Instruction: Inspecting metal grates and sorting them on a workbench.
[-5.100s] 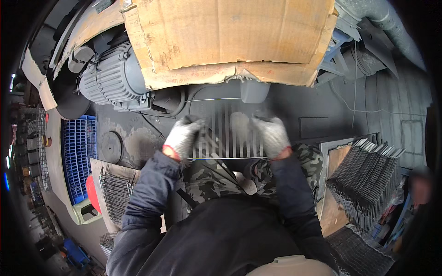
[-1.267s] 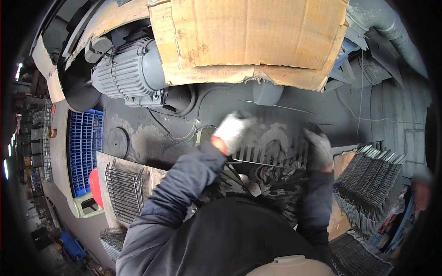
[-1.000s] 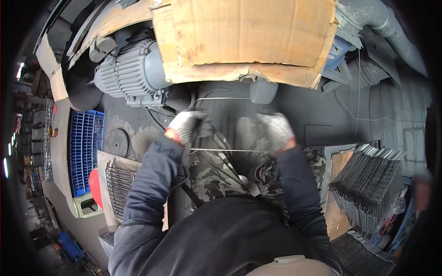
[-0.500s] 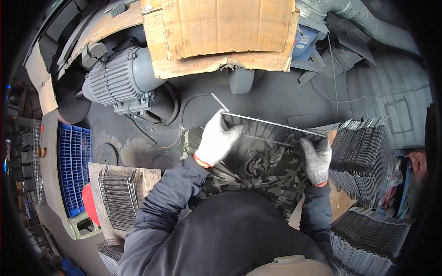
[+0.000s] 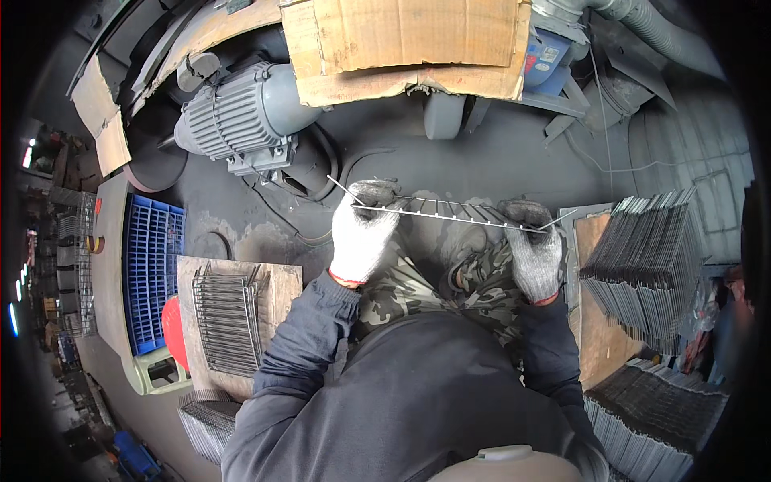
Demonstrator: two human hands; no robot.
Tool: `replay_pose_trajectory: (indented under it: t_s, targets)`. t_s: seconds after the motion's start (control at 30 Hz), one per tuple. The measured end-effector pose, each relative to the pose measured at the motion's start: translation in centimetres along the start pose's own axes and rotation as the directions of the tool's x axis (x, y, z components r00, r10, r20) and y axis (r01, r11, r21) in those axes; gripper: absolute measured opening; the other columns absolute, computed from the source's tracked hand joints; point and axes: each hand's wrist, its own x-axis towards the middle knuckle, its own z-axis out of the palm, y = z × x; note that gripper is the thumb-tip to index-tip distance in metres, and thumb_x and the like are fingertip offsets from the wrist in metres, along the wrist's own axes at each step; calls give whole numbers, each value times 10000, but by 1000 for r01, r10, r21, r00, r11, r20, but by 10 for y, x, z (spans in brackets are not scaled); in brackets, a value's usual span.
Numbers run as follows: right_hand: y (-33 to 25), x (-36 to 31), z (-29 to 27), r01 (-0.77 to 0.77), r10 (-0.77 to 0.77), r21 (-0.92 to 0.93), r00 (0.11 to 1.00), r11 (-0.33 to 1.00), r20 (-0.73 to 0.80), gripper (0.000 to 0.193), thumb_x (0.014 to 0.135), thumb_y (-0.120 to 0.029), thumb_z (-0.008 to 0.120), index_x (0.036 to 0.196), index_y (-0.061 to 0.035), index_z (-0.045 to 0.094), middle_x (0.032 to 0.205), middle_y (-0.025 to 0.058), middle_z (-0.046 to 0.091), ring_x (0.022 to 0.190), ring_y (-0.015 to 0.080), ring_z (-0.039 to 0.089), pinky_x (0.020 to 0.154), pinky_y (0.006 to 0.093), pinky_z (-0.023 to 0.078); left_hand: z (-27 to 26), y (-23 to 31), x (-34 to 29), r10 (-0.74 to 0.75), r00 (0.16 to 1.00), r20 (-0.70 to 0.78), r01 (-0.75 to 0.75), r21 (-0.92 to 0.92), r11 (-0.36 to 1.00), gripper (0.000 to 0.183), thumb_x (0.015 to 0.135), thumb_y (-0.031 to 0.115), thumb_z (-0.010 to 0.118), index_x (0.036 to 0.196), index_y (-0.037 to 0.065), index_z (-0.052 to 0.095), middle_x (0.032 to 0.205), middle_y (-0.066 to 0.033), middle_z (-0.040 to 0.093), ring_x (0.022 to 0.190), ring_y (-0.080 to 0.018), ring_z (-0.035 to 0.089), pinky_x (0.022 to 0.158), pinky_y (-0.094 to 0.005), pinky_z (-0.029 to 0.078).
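Observation:
A thin metal wire rack (image 5: 442,215) spans between my two gloved hands, its bright long edge toward me and dark wires behind it. My left hand (image 5: 365,233), in a white glove with dark fingertips, is closed round its left end. My right hand (image 5: 534,253), in a greyer glove, grips the right end. A thin rod end sticks out past each hand. Beyond my right hand stands a tall stack of similar wire racks (image 5: 642,269) on a wooden board (image 5: 601,353). Below the rack are my camouflage-clad legs.
A grey electric motor (image 5: 233,116) sits ahead left, near cardboard (image 5: 409,40). At left are more wire racks (image 5: 225,321) on a board (image 5: 281,281), a blue plastic crate (image 5: 152,273) and a red round thing (image 5: 173,333). Another rack stack (image 5: 654,418) is at lower right.
Both hands still hold the rack, now nearer each other in the picture. My right hand has risen slightly, and the rack lies more level. The whole view has shifted a little.

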Motion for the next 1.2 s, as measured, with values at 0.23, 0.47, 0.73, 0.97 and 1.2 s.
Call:
replay_pose_trajectory:
  t_s: [0.23, 0.47, 0.73, 0.97, 1.2]
  targets:
    - [13, -2, 1, -23, 25, 130, 1000, 991, -16, 286, 991, 99, 755, 1264, 18, 722, 1262, 132, 778, 1194, 228, 742, 1103, 374, 592, 5, 0, -5, -60, 998, -29, 57, -101, 993, 337, 925, -12, 868, 1230, -4, 724, 1126, -87, 792, 1013, -146, 735, 919, -302, 604]
    - [54, 35, -3, -117, 116, 150, 993, 982, 17, 296, 991, 44, 792, 1274, 13, 710, 1205, 107, 779, 1115, 199, 737, 1007, 340, 598, 11, -28, 16, -161, 987, 7, 159, 134, 978, 268, 942, 32, 831, 1186, 13, 723, 1050, -77, 784, 939, -124, 711, 870, -289, 580]
    - [145, 115, -15, -209, 251, 258, 957, 943, -144, 278, 1024, -6, 776, 1293, -22, 709, 1234, 63, 763, 1089, 179, 704, 997, 346, 570, 79, -131, 84, -265, 964, 31, 234, 379, 895, 263, 868, 137, 806, 1060, 36, 657, 880, -92, 686, 816, -223, 661, 791, -379, 553]
    - [148, 131, 16, -337, 337, 14, 941, 942, -31, 261, 1030, -82, 804, 1266, -33, 705, 1186, 66, 764, 1072, 187, 702, 976, 346, 571, 32, -142, 87, -310, 950, 14, 259, 515, 817, 234, 860, 111, 790, 1027, 32, 646, 870, -116, 713, 804, -261, 703, 783, -407, 581]
    - [143, 128, 63, -187, 183, 49, 981, 981, 66, 302, 1009, -135, 842, 1264, -46, 707, 1172, 64, 763, 1027, 180, 710, 887, 334, 589, -24, -114, 98, -521, 848, 96, 466, 331, 821, 274, 871, 123, 771, 1060, -24, 639, 883, -156, 736, 813, -253, 719, 774, -401, 597]
